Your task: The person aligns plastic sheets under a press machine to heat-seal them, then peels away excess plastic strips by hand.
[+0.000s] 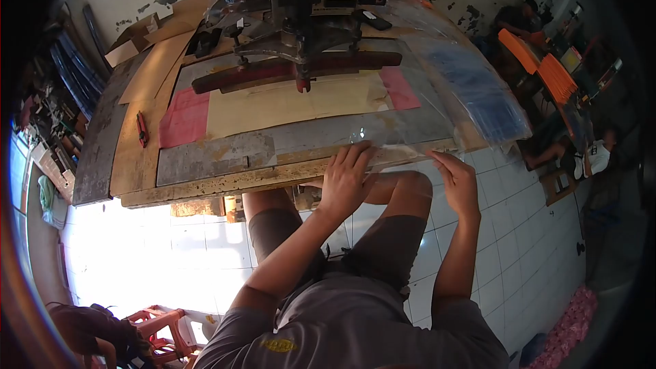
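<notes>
A clear plastic sheet stretches between my two hands at the front edge of the workbench. My left hand has its fingers closed over the left part of the sheet, close against the wooden edge. The sheet's right side is pinched between the thumb and fingers of my right hand, just off the bench's edge. Beyond them, a pale yellow sheet with pink pieces at its ends lies on the grey board. Above it stands a press with a dark metal bar.
A red box cutter lies on the bench's left side, near cardboard pieces. A stack of clear plastic sheets covers the right side. A phone rests at the back. Another person sits at the far right near orange sheets.
</notes>
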### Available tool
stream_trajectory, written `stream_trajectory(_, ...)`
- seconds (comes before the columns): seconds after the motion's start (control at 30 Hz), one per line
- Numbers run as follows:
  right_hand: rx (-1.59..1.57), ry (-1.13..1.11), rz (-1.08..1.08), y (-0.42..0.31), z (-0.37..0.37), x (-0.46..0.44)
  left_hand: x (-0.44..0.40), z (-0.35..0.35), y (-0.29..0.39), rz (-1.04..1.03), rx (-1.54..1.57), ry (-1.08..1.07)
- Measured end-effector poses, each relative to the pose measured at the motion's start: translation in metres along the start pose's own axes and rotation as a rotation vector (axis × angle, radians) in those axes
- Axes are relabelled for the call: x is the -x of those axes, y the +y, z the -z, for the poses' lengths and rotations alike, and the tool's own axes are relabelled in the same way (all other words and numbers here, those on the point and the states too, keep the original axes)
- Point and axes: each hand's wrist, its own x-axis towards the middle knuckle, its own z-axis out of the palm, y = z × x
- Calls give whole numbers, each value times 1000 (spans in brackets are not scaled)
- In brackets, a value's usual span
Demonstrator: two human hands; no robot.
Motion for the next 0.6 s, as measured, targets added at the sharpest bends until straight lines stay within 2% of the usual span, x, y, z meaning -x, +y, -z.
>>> stream_trajectory(0.1,23,16,15,-16,8,1,-5,-1,-3,23,32,42)
stream_trajectory(0.23,238,79,7,-17,37,11,-15,27,3,69,121,269)
stream_trajectory(0.37,206,443,-25,5,52,25,-10,41,0,267,298,400)
stream_trajectory(0.43,-32,803,-224,28,59,31,-6,56,-11,339,348,439)
stream_trajectory(0.47,-155,980,-323,37,60,33,-4,62,-12,478,512,439)
stream_trajectory(0.53,-414,971,-434,41,55,38,2,74,-14,759,836,441)
stream_trajectory(0.6,-603,912,-523,44,46,43,14,81,-23,888,980,444)
